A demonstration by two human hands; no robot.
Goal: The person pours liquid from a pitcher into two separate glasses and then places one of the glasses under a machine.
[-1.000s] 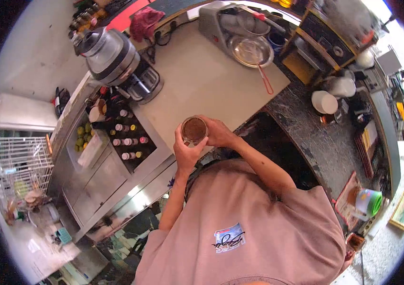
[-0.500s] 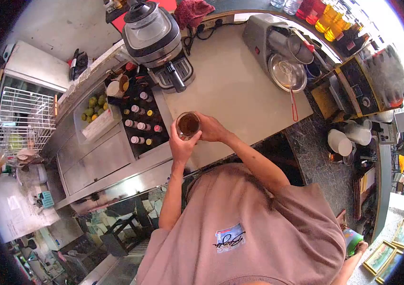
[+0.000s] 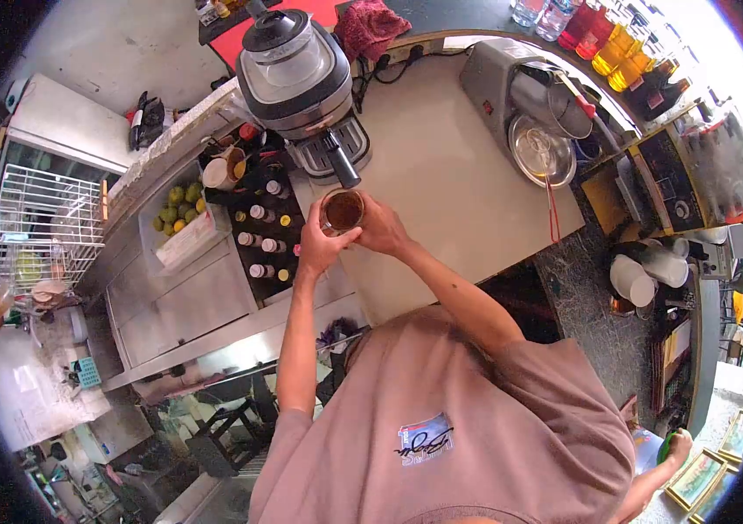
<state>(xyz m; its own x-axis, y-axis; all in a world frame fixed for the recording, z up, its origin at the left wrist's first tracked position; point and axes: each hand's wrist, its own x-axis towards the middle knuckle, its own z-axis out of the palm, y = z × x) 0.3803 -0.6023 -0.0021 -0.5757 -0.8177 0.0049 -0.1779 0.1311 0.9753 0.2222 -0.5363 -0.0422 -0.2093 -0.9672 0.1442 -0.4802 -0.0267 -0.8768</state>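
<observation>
Both my hands are wrapped round a clear glass (image 3: 343,212) with dark brown contents, seen from above. My left hand (image 3: 320,246) grips it from the left, thumb across the near side. On the right side my right hand (image 3: 383,230) closes against the glass, its fingertips partly hidden behind it. Just beyond the glass is the black portafilter handle (image 3: 342,164) of an espresso machine (image 3: 300,83), which stands on the pale counter (image 3: 441,157).
Left of my hands stand several capped bottles (image 3: 262,212) and a bin of green fruit (image 3: 181,207). A grey grinder-like machine (image 3: 489,79) and a metal bowl (image 3: 543,152) sit at the right. White cups (image 3: 632,279) stand farther right. Another person's hand (image 3: 675,447) shows at lower right.
My hands have carried the glass slightly away from my body, closer to the espresso machine. The view has shifted a little. At lower right the other person's hand has moved up.
</observation>
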